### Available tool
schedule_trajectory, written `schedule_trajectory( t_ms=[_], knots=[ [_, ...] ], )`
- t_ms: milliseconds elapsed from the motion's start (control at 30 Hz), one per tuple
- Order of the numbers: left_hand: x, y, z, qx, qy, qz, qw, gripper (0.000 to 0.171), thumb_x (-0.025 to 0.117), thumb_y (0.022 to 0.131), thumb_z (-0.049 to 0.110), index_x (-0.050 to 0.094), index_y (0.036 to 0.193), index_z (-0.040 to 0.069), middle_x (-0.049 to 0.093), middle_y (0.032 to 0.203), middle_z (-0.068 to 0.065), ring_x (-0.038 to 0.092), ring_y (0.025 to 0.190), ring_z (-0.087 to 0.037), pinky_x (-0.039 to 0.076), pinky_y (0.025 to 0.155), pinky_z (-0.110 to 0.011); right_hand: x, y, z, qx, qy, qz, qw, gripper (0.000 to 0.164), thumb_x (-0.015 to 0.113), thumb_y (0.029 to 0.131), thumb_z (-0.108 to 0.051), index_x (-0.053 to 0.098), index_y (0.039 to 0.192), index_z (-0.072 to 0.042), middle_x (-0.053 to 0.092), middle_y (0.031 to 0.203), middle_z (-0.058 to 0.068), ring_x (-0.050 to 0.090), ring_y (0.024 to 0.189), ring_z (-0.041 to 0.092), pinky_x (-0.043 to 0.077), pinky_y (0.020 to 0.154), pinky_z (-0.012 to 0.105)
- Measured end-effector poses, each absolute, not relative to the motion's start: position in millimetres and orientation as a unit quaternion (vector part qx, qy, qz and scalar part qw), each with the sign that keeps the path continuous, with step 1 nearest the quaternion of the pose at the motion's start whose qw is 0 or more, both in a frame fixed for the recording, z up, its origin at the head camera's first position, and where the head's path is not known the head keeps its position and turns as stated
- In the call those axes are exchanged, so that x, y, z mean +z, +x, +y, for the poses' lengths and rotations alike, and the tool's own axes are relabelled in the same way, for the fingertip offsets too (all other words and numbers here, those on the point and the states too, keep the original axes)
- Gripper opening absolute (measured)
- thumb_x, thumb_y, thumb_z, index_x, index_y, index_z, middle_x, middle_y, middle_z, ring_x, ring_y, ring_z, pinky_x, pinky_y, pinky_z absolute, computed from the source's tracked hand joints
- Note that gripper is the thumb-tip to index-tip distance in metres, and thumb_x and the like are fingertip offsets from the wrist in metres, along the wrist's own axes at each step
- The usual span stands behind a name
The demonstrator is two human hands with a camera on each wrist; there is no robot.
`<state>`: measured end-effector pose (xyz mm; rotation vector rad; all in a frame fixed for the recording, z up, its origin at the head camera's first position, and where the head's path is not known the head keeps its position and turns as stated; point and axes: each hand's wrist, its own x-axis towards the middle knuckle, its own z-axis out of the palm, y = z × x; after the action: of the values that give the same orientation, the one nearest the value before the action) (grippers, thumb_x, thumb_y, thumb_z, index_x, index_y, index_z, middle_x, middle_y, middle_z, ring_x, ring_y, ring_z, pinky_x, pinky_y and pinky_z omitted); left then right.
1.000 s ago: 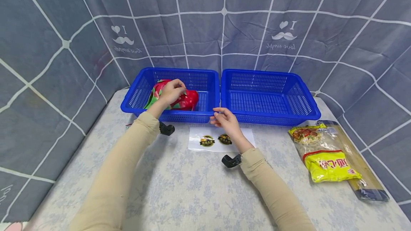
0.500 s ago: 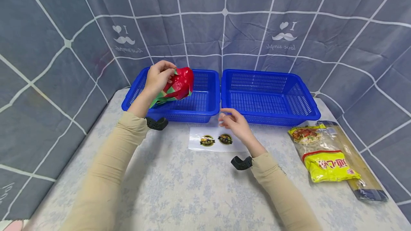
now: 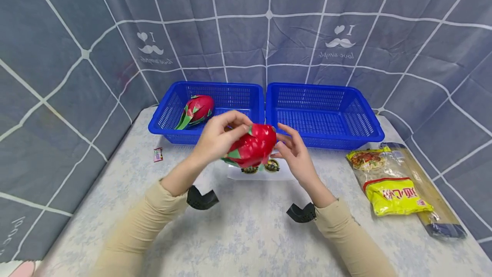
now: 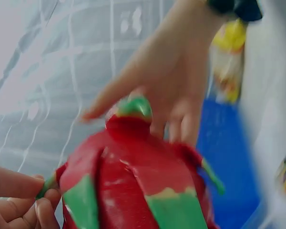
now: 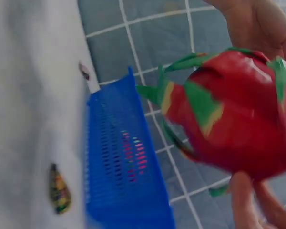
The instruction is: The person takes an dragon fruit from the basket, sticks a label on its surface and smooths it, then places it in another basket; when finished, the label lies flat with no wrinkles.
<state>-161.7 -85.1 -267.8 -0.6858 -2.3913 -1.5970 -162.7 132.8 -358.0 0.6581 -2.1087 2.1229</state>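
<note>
My left hand (image 3: 220, 139) holds a red dragon fruit (image 3: 253, 144) with green-tipped scales above the table, in front of the baskets. In the left wrist view, its thumb and fingers pinch a green scale tip (image 4: 48, 186) at the fruit's side. My right hand (image 3: 299, 155) is at the fruit's right end, thumb and fingers spread. Its fingertips (image 5: 240, 183) overlap the fruit's edge in the right wrist view. A second dragon fruit (image 3: 200, 108) lies in the left blue basket (image 3: 238, 93), its green tips toward the front left.
Beside the left basket stands a right blue basket (image 3: 315, 138). A white sheet (image 3: 282, 175) with round black-and-gold labels lies under the hands. A small pink packet (image 3: 158, 154) is at the left. A yellow pasta bag (image 3: 396, 195) and a long package (image 3: 442, 208) lie at the right.
My left hand has lifted one dragon fruit out of the left basket and brought it right and nearer, to my right hand. The second dragon fruit and the pink packet now show fully.
</note>
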Motion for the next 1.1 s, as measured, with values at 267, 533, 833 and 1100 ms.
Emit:
schedule_trajectory(
  t_ms=[267, 533, 833, 1100],
  knots=[
    [-327.0, -130.9, -59.2, -0.490, -0.232, -0.838, 0.056, 0.009, 0.061, 0.088, 0.012, 0.065, 0.095, 0.013, 0.061, 0.078, 0.006, 0.054, 0.069, -0.009, 0.045, 0.065, -0.029, -400.1, -134.3, 146.6, 0.674, 0.181, -0.715, -0.037, 0.044, 0.056, 0.094, -0.006, 0.040, 0.134, 0.004, 0.048, 0.125, 0.028, 0.063, 0.092, 0.014, 0.055, 0.075, 0.034],
    [-367.1, -117.7, -50.3, -0.502, -0.235, -0.832, 0.002, 0.010, 0.062, 0.087, 0.012, 0.058, 0.097, 0.013, 0.057, 0.076, 0.008, 0.051, 0.065, -0.008, 0.042, 0.060, -0.024, -432.3, -126.8, 163.6, 0.677, 0.141, -0.712, -0.125, 0.047, 0.066, 0.087, -0.009, 0.045, 0.128, 0.001, 0.050, 0.123, 0.021, 0.064, 0.097, 0.024, 0.054, 0.077, 0.037],
    [-381.6, -124.2, -64.6, -0.418, -0.326, -0.841, 0.110, 0.026, 0.074, 0.080, 0.029, 0.064, 0.098, 0.013, 0.063, 0.088, 0.007, 0.056, 0.083, -0.010, 0.047, 0.072, -0.027, -441.5, -130.9, 174.3, 0.687, 0.184, -0.682, -0.170, 0.050, 0.065, 0.087, -0.006, 0.041, 0.129, 0.006, 0.048, 0.123, 0.020, 0.060, 0.107, 0.028, 0.052, 0.083, 0.038],
    [-391.6, -150.9, -102.4, -0.394, -0.310, -0.854, -0.143, 0.079, 0.075, 0.076, 0.045, 0.043, 0.140, 0.014, 0.047, 0.137, -0.001, 0.043, 0.124, -0.019, 0.039, 0.098, -0.044, -442.3, -132.1, 180.8, 0.686, 0.260, -0.664, -0.142, 0.053, 0.068, 0.082, 0.004, 0.042, 0.127, 0.013, 0.046, 0.132, 0.026, 0.062, 0.105, 0.021, 0.051, 0.083, 0.035]
  ],
)
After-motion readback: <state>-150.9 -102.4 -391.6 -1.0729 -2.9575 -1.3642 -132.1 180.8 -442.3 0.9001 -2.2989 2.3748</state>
